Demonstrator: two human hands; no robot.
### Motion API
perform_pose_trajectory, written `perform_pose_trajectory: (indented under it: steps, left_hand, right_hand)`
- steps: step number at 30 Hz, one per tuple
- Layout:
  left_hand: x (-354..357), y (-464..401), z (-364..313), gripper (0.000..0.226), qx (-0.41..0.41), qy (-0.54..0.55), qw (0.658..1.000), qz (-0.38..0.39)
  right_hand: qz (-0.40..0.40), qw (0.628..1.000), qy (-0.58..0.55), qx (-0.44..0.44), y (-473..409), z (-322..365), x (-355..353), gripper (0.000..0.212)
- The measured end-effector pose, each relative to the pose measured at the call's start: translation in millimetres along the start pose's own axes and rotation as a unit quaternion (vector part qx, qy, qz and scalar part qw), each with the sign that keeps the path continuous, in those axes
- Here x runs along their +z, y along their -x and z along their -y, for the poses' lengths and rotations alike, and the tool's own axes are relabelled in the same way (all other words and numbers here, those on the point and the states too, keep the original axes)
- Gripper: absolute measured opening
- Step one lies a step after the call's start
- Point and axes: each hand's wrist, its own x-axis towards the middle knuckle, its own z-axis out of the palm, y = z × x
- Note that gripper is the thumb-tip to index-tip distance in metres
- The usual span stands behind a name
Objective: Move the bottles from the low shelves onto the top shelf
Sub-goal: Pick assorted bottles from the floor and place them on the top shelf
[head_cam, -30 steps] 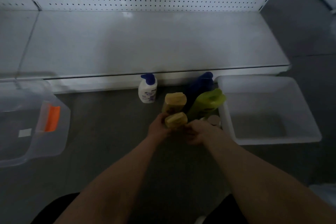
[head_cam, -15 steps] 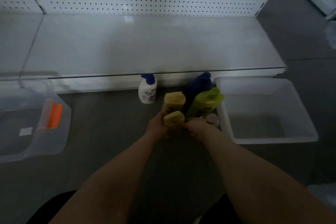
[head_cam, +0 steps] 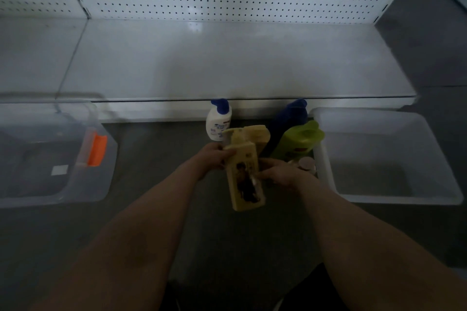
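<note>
Left hand [head_cam: 214,158]: fingers curled round the upper left side of a tall, flat-sided yellow plastic bottle with a pump top and a dark printed figure on its face [head_cam: 244,177], just below the shoulder. Right hand [head_cam: 276,171]: fingers bent against the bottle's right edge at mid-height; whether the thumb wraps behind cannot be told. The bottle sits at frame centre, tilted with its base toward the camera, apparently clear of the floor. The two-sided hold looks suited to a smooth, slab-shaped body that could slip from one hand.

Just behind it stands a second yellow bottle with a broad flat cap [head_cam: 257,134]. Right of that, a glossy rounded lime-green bottle [head_cam: 298,142] leans beside a dark blue bottle [head_cam: 290,113]; a small white bottle with a blue pump cap [head_cam: 218,121] stands left. All rest on the grey floor below a bare white metal shelf [head_cam: 227,63], backed by perforated pegboard. A translucent plastic bin [head_cam: 389,199] lies at right; a clear tub with an orange latch [head_cam: 97,150] at left.
</note>
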Motion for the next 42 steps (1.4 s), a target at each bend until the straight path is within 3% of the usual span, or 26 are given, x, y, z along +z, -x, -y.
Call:
perform_pose_trajectory:
  steps: [7,14,19,22,25,28,33,42]
  left_hand:
    - [-13,-1,-7,0.027,0.012,0.084,0.996,0.003]
    - [-25,-21,-19,0.054,0.047,0.146,0.988,0.015]
    - [-30,-51,-13,0.061,0.026,0.094,0.972,-0.214]
    - [-31,-70,1,0.075,0.027,0.062,0.964,-0.259]
    - [-28,-86,6,0.090,0.025,0.015,0.960,-0.278]
    - [-27,-102,3,0.085,0.051,0.011,0.959,-0.278]
    - [-29,-117,-1,0.068,0.055,-0.031,0.952,-0.299]
    - [-24,-126,7,0.066,0.016,-0.063,0.948,-0.311]
  right_hand:
    - [0.010,0.998,-0.067,-0.009,6,5,-5,0.048]
    - [-0.001,0.979,-0.202,-0.038,0,8,-12,0.044]
    - [-0.010,0.970,-0.238,-0.052,5,11,-19,0.044]
    - [0.000,0.964,-0.260,-0.062,8,9,-23,0.039]
    - [-0.004,0.961,-0.269,-0.066,6,6,-26,0.048]
    - [-0.006,0.959,-0.275,-0.068,2,4,-27,0.062]
    - [-0.019,0.952,-0.295,-0.074,-3,-2,-28,0.064]
    - [-0.026,0.946,-0.315,-0.076,-5,-6,-32,0.067]
